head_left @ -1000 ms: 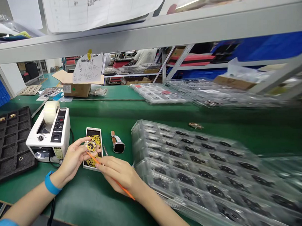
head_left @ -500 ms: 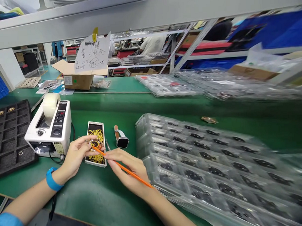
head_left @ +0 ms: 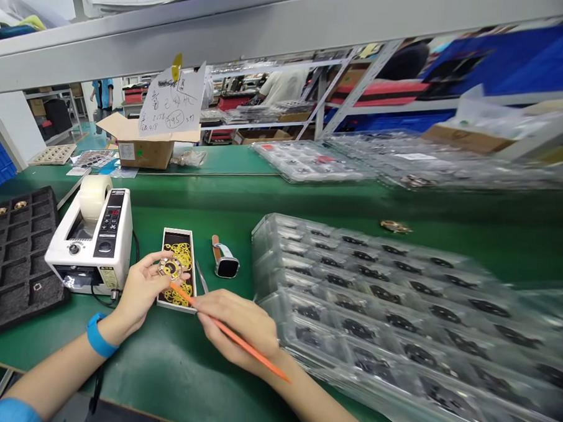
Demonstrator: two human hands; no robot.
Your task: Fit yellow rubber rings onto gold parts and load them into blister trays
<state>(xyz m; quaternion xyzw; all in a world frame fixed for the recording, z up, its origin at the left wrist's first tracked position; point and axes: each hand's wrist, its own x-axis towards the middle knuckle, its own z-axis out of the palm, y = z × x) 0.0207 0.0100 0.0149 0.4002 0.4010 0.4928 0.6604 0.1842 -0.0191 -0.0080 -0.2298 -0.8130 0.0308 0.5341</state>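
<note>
My left hand (head_left: 142, 285) pinches a round gold watch case (head_left: 171, 268) by its edge, with a yellow ring showing in it. Under the case lies a narrow white box (head_left: 192, 240) filled with yellow rings (head_left: 183, 247). Held like a pencil in my right hand (head_left: 242, 324) is a thin orange stick (head_left: 250, 348), its tip close to the lower edge of the case; whether it touches I cannot tell. Metal tweezers (head_left: 202, 278) lie just right of the box. Beyond them a square-faced smartwatch (head_left: 227, 266) rests on the green table.
A white tape dispenser (head_left: 93, 235) stands left of the box, beside a black foam tray (head_left: 22, 259). Stacked clear plastic trays (head_left: 360, 301) with dark parts fill the right side. A gold piece (head_left: 395, 226) lies behind them. A grey shelf beam (head_left: 264, 25) crosses overhead.
The orange stick's tip has drawn back from the case's middle to near its lower edge, as my right hand moved slightly down. The case now tilts more toward me.
</note>
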